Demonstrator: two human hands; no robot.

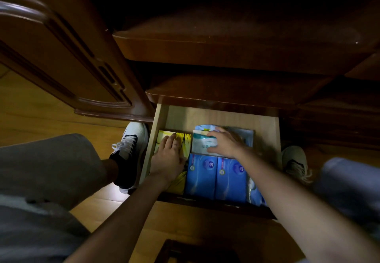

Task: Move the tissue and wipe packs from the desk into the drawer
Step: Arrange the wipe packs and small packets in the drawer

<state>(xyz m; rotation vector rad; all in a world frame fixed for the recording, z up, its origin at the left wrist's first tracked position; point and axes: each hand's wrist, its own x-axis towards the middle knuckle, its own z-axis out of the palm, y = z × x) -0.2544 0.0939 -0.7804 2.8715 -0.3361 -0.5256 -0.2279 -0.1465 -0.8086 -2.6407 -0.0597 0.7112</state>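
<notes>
Looking down from my head cam, the drawer [162, 116] is pulled out at 6 o'clock under the desk [226, 46]. My left hand [168, 155] lies flat, fingers straight, on the yellow pack [183, 139] along the drawer's 9 o'clock side. My right hand [224, 141] rests with fingers spread on the white wipe pack [202, 144] toward 12 o'clock, not gripping it. 2 blue tissue packs [216, 177] sit side by side at 6 o'clock. My sneaker [131, 147] stands just beside the drawer on the wood floor [30, 108].
</notes>
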